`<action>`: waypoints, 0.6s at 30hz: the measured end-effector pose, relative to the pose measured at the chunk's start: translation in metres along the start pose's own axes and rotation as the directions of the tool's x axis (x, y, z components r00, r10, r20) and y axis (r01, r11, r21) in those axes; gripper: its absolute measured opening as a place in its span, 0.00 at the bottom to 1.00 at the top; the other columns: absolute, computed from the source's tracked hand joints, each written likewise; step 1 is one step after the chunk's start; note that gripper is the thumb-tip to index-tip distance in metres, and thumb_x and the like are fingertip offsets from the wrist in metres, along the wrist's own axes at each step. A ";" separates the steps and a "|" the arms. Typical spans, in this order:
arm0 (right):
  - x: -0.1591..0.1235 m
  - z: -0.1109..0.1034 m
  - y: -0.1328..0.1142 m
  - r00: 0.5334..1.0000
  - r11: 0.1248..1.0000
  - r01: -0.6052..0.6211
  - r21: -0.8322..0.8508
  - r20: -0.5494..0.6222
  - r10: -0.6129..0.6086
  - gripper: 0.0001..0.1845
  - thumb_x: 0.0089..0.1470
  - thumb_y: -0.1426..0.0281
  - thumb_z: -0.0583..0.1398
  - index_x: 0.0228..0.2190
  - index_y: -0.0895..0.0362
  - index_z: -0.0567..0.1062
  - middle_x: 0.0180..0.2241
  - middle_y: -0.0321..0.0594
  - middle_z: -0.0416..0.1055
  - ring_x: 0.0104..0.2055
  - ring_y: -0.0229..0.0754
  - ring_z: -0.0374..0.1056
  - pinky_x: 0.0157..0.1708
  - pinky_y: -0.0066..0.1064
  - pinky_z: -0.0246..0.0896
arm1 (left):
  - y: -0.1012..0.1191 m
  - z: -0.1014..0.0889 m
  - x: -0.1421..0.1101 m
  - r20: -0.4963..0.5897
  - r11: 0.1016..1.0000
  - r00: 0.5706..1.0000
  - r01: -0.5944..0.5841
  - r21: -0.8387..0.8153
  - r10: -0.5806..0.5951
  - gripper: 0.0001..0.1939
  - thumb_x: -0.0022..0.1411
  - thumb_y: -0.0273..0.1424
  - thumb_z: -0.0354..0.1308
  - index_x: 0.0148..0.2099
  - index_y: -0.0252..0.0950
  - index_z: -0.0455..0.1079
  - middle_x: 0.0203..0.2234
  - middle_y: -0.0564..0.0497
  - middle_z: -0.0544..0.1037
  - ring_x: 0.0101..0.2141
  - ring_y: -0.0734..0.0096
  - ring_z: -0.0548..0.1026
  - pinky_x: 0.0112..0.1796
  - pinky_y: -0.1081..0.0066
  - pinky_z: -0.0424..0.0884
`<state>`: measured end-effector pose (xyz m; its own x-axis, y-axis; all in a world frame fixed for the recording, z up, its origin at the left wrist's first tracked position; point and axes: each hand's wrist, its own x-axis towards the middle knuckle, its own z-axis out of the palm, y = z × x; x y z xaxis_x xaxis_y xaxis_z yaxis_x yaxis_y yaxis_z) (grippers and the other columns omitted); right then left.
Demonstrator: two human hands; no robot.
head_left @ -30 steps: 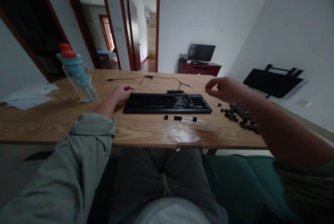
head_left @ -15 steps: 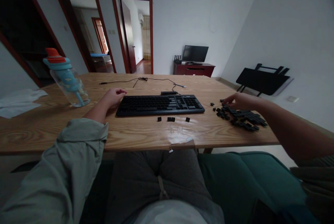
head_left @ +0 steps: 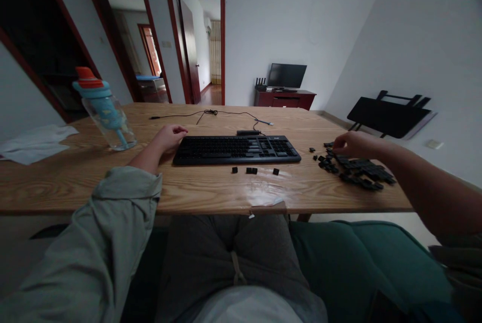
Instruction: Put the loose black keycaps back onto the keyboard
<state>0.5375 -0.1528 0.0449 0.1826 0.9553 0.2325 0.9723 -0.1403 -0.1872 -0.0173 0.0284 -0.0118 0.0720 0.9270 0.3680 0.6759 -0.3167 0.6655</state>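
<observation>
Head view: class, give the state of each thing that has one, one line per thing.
Keyboard: flat on the table
Black keycaps: loose, most heaped
Cable: partly bunched
Bottle: upright, lid on
White paper: rumpled
Monitor: screen dark
Door: open
Left hand: curled, beside keyboard
Right hand: curled, at keycaps

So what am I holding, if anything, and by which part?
Can't tell: your right hand is at the keycap pile, your left hand at the left end of the keyboard.

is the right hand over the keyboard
No, the right hand is at the pile of loose black keycaps, off to the right of the keyboard.
</observation>
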 end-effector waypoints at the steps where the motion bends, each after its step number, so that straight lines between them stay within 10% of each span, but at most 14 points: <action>1: 0.001 -0.006 -0.009 0.997 0.999 0.022 0.022 0.072 -0.024 0.05 0.51 0.73 0.65 0.25 0.61 0.82 0.24 0.47 0.76 0.22 0.36 0.64 0.28 0.34 0.54 | 0.002 0.000 -0.001 0.001 1.000 1.000 0.003 -0.008 -0.003 0.10 0.50 0.37 0.61 0.32 0.36 0.77 0.31 0.46 0.81 0.36 0.59 0.76 0.44 0.64 0.71; 11: -0.024 0.029 -0.200 0.776 0.774 0.550 0.315 0.150 -0.612 0.08 0.52 0.69 0.62 0.35 0.54 0.80 0.30 0.35 0.77 0.29 0.36 0.67 0.29 0.27 0.58 | 0.006 -0.001 -0.005 0.000 1.000 1.000 0.005 -0.023 -0.005 0.11 0.50 0.37 0.61 0.33 0.36 0.77 0.33 0.44 0.82 0.38 0.57 0.77 0.44 0.63 0.71; 18: -0.020 0.065 -0.219 0.753 0.774 0.531 0.347 0.227 -0.618 0.09 0.52 0.71 0.62 0.36 0.56 0.81 0.32 0.38 0.79 0.30 0.39 0.69 0.30 0.28 0.59 | 0.003 0.002 -0.003 0.015 1.000 1.000 -0.010 -0.009 0.010 0.12 0.51 0.37 0.61 0.35 0.35 0.78 0.34 0.44 0.82 0.38 0.58 0.77 0.43 0.63 0.71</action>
<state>0.3118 -0.1240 0.0188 -0.4967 0.8648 0.0737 0.7983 0.4885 -0.3522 -0.0146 0.0250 -0.0123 0.0899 0.9266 0.3652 0.6683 -0.3280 0.6677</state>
